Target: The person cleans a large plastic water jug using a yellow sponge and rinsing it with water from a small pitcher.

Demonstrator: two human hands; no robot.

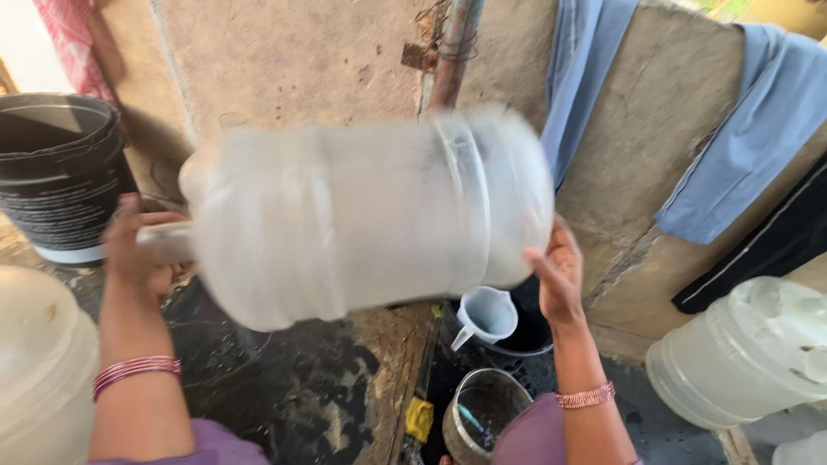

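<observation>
Between the two raised hands hangs one large translucent water jar (pixel 362 215), held on its side above the wet ground and blurred. At its neck end the left hand (pixel 138 250) has its fingers clenched round the spout; at the base end the right hand (pixel 558 274) lies open-palmed against the bottom, fingers spread flat on the plastic rather than curled. Each wrist wears a band of pink bangles, two bands in all.

Three more pale plastic jars stand at the edges: one at lower left (pixel 39 370), one lying at right (pixel 745 353), and a corner of another at the bottom right (pixel 805 452). One black bucket (pixel 56 168) stands at upper left. Below the held jar sit one small white jug (pixel 487 314), one dark basin (pixel 530 331) and one steel pot (pixel 482 413), with a yellow scrap (pixel 419 419) beside it.

Underfoot is rough, dark, wet concrete (pixel 293 387). Behind rises a bare plastered wall (pixel 293 60) with one rusty pipe (pixel 452 52), and two blue cloths (pixel 749 129) and one black one (pixel 767 250) are draped over it.
</observation>
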